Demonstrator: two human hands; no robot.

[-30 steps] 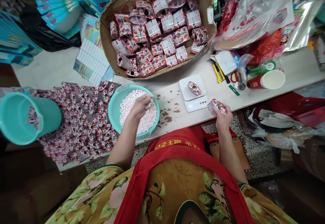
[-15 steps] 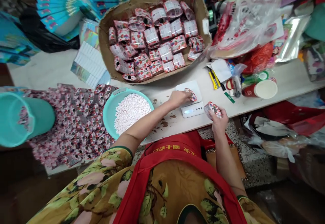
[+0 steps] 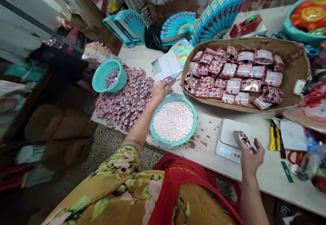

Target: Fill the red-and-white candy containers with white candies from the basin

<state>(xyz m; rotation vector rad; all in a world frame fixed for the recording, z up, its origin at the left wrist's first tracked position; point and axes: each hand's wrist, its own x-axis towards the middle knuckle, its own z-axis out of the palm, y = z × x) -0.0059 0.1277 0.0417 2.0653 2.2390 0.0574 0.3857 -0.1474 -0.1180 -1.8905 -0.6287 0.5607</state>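
My left hand [image 3: 161, 91] is closed, fingers together, on a small red-and-white pouch [image 3: 169, 79]. It hovers between the pile of pouches [image 3: 127, 99] and the top of a turquoise basin [image 3: 166, 144] of white pellets [image 3: 174, 121]. Over the right part of a white digital scale [image 3: 228, 154], my right hand [image 3: 252, 157] has its thumb against a strawberry-printed pouch [image 3: 240, 138]. Its outer fingers are spread away. Whether this pouch rests on the scale's plate is hard to tell.
A cut-down cardboard box [image 3: 292, 53] of larger strawberry-printed packs stands behind the scale. At left is a turquoise bucket [image 3: 121, 85] with pouches inside. Yellow cutters [image 3: 273, 138] lie right of the scale. Blue fanned cards [image 3: 219, 17] stand at the back.
The view has swung left. My left hand has moved from the scale to the pile side with a pouch. My right hand has brought its pouch over the scale and spread its outer fingers.
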